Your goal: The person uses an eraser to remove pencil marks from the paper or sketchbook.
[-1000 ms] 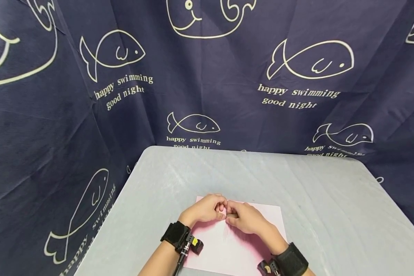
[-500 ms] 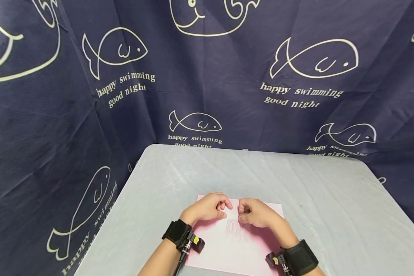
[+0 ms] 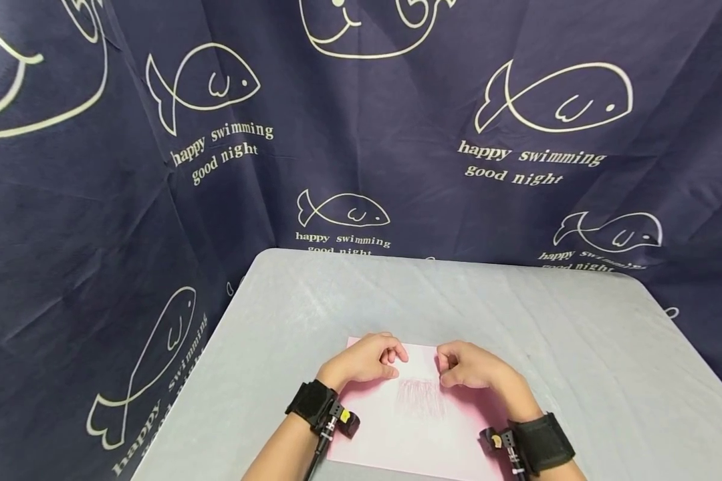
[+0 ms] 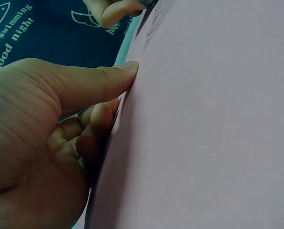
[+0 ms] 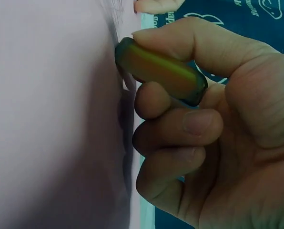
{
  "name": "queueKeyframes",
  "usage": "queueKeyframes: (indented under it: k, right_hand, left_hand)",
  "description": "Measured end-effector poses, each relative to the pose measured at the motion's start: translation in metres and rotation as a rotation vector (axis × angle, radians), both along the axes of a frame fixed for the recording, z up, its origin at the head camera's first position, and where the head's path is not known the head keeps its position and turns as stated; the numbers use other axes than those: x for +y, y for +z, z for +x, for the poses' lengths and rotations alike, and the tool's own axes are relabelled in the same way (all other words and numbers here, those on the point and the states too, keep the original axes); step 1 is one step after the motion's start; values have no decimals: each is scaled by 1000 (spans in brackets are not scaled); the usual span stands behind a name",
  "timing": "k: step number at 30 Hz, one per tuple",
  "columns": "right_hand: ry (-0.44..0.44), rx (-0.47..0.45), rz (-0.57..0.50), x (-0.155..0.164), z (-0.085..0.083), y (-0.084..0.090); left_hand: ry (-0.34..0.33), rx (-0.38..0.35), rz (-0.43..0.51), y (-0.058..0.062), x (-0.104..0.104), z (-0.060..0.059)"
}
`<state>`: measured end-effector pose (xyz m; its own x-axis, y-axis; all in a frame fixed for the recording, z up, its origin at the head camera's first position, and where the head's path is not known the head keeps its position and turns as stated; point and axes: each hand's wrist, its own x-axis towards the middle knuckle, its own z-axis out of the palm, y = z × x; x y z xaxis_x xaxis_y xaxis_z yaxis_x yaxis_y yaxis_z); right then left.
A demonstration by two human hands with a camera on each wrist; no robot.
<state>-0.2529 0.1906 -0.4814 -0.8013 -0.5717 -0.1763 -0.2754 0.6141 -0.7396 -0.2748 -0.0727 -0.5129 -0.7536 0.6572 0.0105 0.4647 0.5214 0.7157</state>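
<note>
A pale pink sheet of paper [image 3: 376, 434] lies flat on the table, with a patch of fine greyish-red strokes [image 3: 421, 399] near its upper middle. My left hand [image 3: 367, 359] rests on the sheet left of these strokes. In the left wrist view its thumb [image 4: 118, 78] touches the paper, and the other fingers curl loosely. My right hand [image 3: 474, 365] is at the upper right of the strokes. Between thumb and fingers it pinches a small amber-green bar with dark ends [image 5: 161, 71], whose kind I cannot tell. One end meets or nearly meets the paper.
Below the sheet is a grey table [image 3: 517, 300] with rounded far corners. Behind and to the left hangs a dark blue curtain [image 3: 421, 160] printed with fish and words. Each wrist wears a black strap [image 3: 544, 441] with a small camera.
My right hand has moved right with the bar, away from my left hand, and the patch of strokes has come into view between them. The left hand has stayed almost in place.
</note>
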Motion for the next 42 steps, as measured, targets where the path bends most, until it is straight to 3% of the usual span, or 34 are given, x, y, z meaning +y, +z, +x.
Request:
queueKeyframes:
  k: [9, 13, 20, 27, 33, 42]
  right_hand:
    - [15, 50, 88, -4, 6, 8]
    - [25, 104, 56, -14, 7, 9]
    - [41, 142, -78, -44, 9, -3]
    - [-22, 205, -23, -56, 8, -17]
    - [-41, 146, -74, -50, 3, -21]
    - [-65, 83, -65, -32, 1, -19]
  left_hand:
    - [-4, 6, -4, 0, 0, -1]
    - [-4, 5, 3, -1, -1, -1]
    - [-15, 8, 0, -2, -2, 1]
    - [-6, -10, -1, -1, -1, 0]
    - [-5, 3, -6, -1, -2, 0]
    - [9, -3, -12, -1, 0, 0]
